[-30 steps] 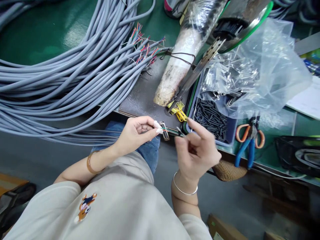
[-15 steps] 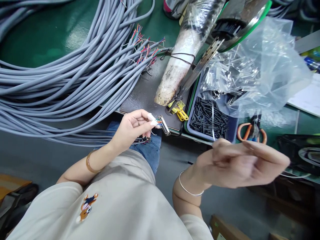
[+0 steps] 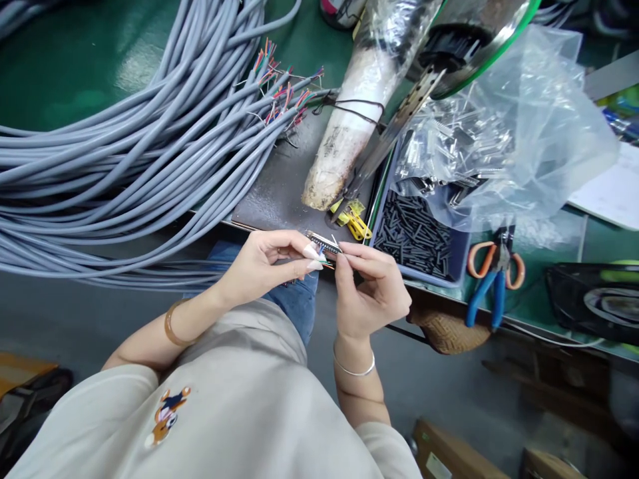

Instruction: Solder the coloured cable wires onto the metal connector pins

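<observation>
Brought leftward from in front of the pliers [image 3: 480, 298]: right hand [image 3: 372, 286], thumb and forefinger nearly together at the right end of the connector [image 3: 325, 245], actual grip unclear. Connector between the hands, long axis slanting down rightward. Left hand [image 3: 262, 263] equally near, fingertips pinched on its wires [image 3: 327, 264].

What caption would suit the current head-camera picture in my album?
Left hand and right hand meet at a small wired connector, with gray cables heaped on the bench nearby.
</observation>
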{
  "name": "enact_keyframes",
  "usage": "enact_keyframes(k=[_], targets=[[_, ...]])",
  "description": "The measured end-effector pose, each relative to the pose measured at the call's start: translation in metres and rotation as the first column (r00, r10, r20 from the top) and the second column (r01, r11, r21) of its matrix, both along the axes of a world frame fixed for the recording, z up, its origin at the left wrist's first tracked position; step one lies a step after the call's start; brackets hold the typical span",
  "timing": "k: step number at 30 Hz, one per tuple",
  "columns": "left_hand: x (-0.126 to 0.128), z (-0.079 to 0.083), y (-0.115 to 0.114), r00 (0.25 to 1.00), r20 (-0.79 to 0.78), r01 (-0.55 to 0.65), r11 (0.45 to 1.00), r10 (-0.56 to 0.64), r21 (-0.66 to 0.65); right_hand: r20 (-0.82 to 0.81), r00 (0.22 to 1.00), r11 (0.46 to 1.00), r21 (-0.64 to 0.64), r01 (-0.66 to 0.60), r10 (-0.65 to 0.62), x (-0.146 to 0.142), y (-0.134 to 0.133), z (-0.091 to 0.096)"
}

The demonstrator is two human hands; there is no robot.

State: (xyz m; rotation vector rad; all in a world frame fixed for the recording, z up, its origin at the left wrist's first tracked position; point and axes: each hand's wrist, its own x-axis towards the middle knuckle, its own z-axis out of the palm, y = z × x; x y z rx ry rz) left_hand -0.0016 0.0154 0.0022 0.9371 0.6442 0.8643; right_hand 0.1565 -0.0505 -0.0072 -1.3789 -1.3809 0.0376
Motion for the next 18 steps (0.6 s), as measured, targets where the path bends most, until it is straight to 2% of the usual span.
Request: enact_keyframes(k=[3, 8, 14, 18], targets=[[0.003, -0.001, -0.001, 0.996, -0.059, -0.061, 0.997, 0.063, 0.040, 0.060, 0.998, 1.000, 0.006, -0.025, 0.025, 0.002, 0.003, -0.003], [0.013, 0.002, 0.000, 0.976, -0.099, -0.191, 0.981, 0.194, 0.034, -0.090, 0.991, 0.994, -0.051, -0.101, 0.096, 0.004, 0.006, -0.006], [0.023, 0.006, 0.002, 0.936, -0.141, -0.302, 0.942, 0.322, 0.145, 0.096, 0.991, 0.996, -0.013, -0.093, 0.093, 0.006, 0.013, -0.003], [0.027, 0.005, 0.001, 0.901, -0.161, -0.362, 0.902, 0.404, 0.237, 0.117, 0.988, 0.995, 0.009, -0.098, 0.096, 0.006, 0.016, -0.002]])
